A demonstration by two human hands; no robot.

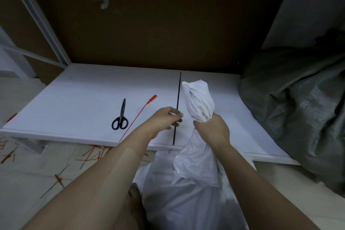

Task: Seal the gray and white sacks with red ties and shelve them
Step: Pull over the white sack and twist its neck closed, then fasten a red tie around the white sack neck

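The right hand (pixel 211 129) grips the white sack (pixel 186 183) by its neck, over the counter (pixel 74 99). I cannot tell if the curled left hand (pixel 166 119) holds anything. The gray sack (pixel 298 99) is cut off, right.

A low white tabletop (pixel 74 99) made of two flat panels lies across the middle, with a thin black line (pixel 179 84) running front to back where the panels meet. Behind it stands a wide brown board wall (pixel 149 24), plain and dull, and a small pale scrap (pixel 104 0) hangs on its upper part. At the left a light metal post (pixel 37 15) slants down to the tabletop's back corner, with a crossbar (pixel 28 53) branching off it. At the upper right rises a pale, smooth wall (pixel 308 5). The floor (pixel 28 183) is light and tiled, with faint joint lines. The light is dim and bluish, and the far corners are in shadow.
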